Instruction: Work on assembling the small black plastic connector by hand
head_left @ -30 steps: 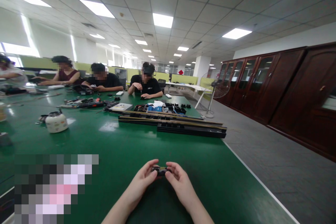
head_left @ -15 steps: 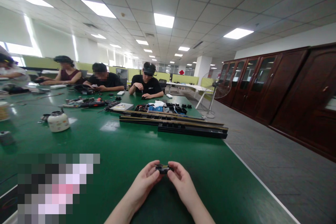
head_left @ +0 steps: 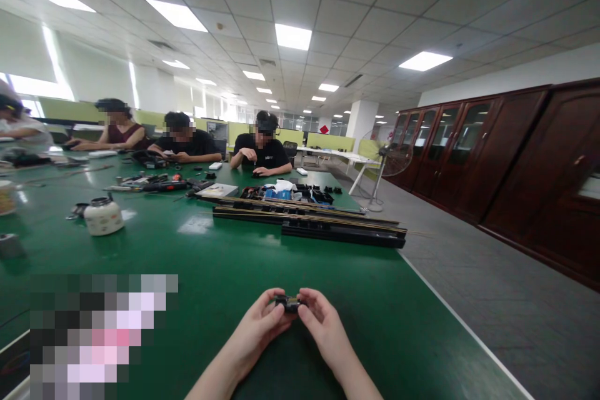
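Black part, green table, cream jar

One view is recorded, from a head-worn camera set above and behind the left grip and right grip. It is faced forward and slightly down across the worktop; both grips are framed near, with the ceiling taken in above them.

- Left hand: bare, with slim fingers
- Right hand: bare, also slim-fingered
- Left forearm: bare, tapered
- Right forearm: bare, equally tapered
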`<state>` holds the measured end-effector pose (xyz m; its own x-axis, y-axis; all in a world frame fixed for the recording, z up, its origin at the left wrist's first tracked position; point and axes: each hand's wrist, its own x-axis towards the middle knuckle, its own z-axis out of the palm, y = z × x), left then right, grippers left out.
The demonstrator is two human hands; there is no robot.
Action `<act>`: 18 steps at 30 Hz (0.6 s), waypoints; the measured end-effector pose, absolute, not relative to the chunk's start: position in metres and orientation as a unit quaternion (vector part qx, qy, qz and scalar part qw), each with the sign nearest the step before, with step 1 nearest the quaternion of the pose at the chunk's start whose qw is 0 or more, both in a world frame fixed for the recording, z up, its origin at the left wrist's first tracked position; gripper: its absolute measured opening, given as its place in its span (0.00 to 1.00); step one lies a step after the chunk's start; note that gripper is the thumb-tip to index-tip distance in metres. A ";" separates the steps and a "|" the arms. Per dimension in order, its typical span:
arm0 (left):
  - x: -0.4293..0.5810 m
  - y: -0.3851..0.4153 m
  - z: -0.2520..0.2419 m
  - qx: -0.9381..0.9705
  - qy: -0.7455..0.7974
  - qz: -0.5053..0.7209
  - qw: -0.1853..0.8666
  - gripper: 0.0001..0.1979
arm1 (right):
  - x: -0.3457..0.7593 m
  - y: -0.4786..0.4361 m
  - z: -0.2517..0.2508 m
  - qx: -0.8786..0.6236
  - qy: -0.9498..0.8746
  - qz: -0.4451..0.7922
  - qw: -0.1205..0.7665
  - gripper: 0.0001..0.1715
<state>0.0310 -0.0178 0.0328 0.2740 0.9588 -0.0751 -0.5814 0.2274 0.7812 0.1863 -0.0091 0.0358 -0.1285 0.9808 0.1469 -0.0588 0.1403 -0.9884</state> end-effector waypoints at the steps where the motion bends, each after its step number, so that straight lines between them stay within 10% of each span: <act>1: 0.031 -0.019 0.034 0.327 0.293 0.521 0.732 0.18 | 0.187 -0.009 0.036 -0.420 -0.555 0.506 0.509 0.26; 18: 0.028 -0.019 0.030 0.336 0.280 0.514 0.738 0.21 | 0.188 -0.015 0.046 -0.458 -0.661 0.412 0.428 0.11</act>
<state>0.0278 -0.0187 0.0300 0.3151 0.9466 -0.0687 -0.5695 0.2465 0.7841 0.1881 -0.0151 0.0460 -0.2129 0.9588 0.1881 0.2529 0.2400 -0.9372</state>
